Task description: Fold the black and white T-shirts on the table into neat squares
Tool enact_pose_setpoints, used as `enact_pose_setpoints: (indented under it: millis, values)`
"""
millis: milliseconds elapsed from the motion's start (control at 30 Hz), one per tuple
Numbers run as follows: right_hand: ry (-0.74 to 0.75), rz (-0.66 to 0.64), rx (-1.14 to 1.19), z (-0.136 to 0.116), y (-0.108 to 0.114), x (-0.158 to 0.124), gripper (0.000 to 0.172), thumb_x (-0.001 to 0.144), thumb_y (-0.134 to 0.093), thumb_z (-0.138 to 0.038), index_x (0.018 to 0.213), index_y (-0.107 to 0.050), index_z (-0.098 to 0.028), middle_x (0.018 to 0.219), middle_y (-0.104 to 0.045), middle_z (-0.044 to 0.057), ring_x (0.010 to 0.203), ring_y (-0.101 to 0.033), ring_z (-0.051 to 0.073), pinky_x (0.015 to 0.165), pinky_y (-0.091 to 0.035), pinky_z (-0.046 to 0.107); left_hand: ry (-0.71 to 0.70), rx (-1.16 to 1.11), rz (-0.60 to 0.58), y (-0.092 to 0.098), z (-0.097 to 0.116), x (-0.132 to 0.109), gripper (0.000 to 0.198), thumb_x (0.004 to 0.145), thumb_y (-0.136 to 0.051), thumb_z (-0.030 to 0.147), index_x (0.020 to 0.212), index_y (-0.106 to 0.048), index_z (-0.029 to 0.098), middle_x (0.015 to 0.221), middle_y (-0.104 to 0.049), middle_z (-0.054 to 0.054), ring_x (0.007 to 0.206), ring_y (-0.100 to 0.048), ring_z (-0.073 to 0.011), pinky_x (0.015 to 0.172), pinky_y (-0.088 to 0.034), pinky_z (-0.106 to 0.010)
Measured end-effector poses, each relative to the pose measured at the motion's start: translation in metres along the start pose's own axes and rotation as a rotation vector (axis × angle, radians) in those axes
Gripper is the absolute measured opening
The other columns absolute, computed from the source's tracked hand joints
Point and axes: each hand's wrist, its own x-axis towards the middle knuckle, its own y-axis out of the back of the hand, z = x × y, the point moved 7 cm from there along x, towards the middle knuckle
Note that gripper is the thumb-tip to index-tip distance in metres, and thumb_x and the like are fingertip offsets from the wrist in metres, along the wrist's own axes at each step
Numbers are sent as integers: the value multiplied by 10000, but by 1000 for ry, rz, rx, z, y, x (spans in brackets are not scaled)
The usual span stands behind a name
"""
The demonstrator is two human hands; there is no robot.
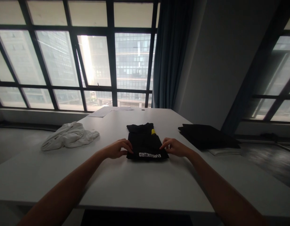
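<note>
A black folded T-shirt point(146, 142) lies on the white table in front of me. White lettering runs along its near edge, upside down from here, and a yellow patch shows on its right side farther back. My left hand point(119, 148) pinches the near left corner between thumb and fingers. At the opposite near corner, my right hand point(174, 147) grips the cloth the same way. The far end of the garment is narrower and uneven.
A crumpled white cloth point(69, 136) lies on the left of the white table point(145, 185). Black folded fabric point(207, 135) rests at the right edge, over a folded white cloth point(225, 152). Paper sheets point(102, 111) lie at the far end, before the windows and a blue curtain point(169, 59).
</note>
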Motion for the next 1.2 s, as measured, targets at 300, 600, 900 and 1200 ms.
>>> enact_pose_setpoints:
  millis: [300, 600, 900, 1200]
  values:
    - [-83, -142, -34, 12, -1, -8, 423, 749, -667, -180, 1168, -722, -210, 1082, -648, 76, 903, -625, 197, 785, -524, 309, 69, -32, -124, -5, -18, -10, 468, 796, -691, 186, 1251, -655, 290, 1331, -596, -78, 1198, -544, -261, 992, -466, -408]
    - [-18, 157, -288, 19, -13, 18, 340, 729, -656, -49, 990, -778, -232, 1324, -586, 107, 1241, -513, 316, 1055, -411, 498, 107, 217, 38, -25, -42, 3, 329, 866, -550, 156, 1136, -710, 254, 1326, -641, -59, 1272, -535, -248, 1126, -335, -450]
    - [124, -114, 42, -16, -4, -6, 178, 821, -650, -291, 922, -766, -200, 1203, -669, 68, 1162, -585, 268, 1044, -436, 417, 101, -314, -23, 1, -14, -2, 323, 874, -615, 464, 982, -760, 197, 896, -765, -62, 838, -690, -225, 793, -535, -320]
    - [-246, 371, 251, 24, -16, 39, 461, 960, -486, -448, 1291, -571, -139, 1132, -703, 122, 976, -659, 213, 890, -506, 332, 687, -662, 482, 4, -83, -12, 694, 741, -716, 629, 1239, -598, 161, 1064, -713, -124, 686, -678, -175, 624, -574, -314]
